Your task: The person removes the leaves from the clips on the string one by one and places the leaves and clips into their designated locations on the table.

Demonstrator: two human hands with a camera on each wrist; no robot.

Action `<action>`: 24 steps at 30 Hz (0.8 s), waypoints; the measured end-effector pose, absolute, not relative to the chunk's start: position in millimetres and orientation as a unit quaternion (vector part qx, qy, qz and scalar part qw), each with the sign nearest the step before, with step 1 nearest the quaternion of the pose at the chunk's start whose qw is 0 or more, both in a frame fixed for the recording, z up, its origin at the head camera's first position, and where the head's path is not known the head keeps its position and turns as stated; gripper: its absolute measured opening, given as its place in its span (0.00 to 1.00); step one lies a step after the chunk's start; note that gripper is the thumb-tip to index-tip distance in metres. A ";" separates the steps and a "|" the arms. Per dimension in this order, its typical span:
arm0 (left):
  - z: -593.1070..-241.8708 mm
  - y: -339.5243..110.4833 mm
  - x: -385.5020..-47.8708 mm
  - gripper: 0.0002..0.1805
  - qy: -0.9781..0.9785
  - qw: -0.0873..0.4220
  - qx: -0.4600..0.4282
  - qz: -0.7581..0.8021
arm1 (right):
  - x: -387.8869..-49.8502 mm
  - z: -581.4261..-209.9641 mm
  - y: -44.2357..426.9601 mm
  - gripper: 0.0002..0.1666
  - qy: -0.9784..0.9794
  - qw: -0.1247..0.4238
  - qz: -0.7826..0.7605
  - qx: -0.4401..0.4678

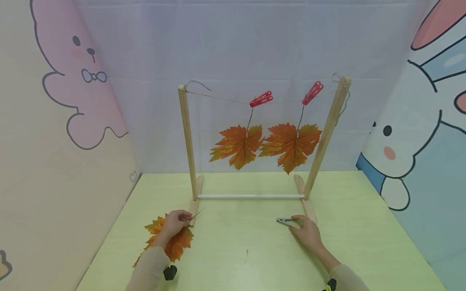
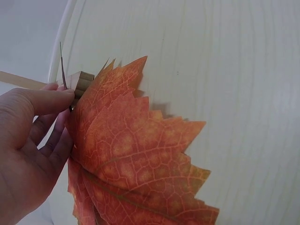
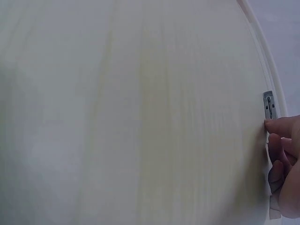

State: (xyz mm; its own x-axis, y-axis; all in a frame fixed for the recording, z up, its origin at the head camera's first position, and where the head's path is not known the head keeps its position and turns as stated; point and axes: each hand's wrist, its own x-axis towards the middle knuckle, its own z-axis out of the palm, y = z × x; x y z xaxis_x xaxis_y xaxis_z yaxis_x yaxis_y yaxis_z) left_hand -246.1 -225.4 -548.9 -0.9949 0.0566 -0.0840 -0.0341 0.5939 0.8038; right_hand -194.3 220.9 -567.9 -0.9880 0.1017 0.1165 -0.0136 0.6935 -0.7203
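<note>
Broadly, table [image 1: 225, 234]: bears the wooden frame [image 1: 188, 145], white bar [image 1: 251, 197] crosswise.
Orange leaf [image 1: 180, 243]: under the left hand [image 1: 177, 222], beside the frame's left foot; stem [image 1: 198, 213] points away and rightward.
Left hand: pinches that stem between thumb and fingers.
Right hand [image 1: 307, 232]: holds the gray clip [image 1: 282, 220] by its handle end, thumb and finger slightly apart.
Gray clip: at the right fingertips, long axis crosswise, nose pointing left.
</note>
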 end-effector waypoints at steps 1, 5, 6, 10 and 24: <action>-548.3 -225.2 -246.2 0.11 0.890 0.049 0.007 0.454 | -194.2 -567.7 221.3 0.21 -0.918 0.076 0.389 -0.022; -547.5 -224.8 -247.6 0.13 0.889 0.043 0.017 0.456 | -193.8 -567.4 223.3 0.21 -0.920 0.079 0.383 -0.015; -547.2 -224.5 -248.2 0.13 0.888 0.043 0.015 0.457 | -193.7 -567.5 223.7 0.21 -0.921 0.079 0.382 -0.014; -546.3 -224.2 -250.0 0.14 0.891 0.048 0.017 0.452 | -194.4 -567.9 224.6 0.21 -0.921 0.075 0.382 -0.016; -522.6 -226.0 -259.7 0.13 0.899 0.000 0.082 0.431 | -202.9 -550.3 228.5 0.23 -0.929 0.059 0.364 0.013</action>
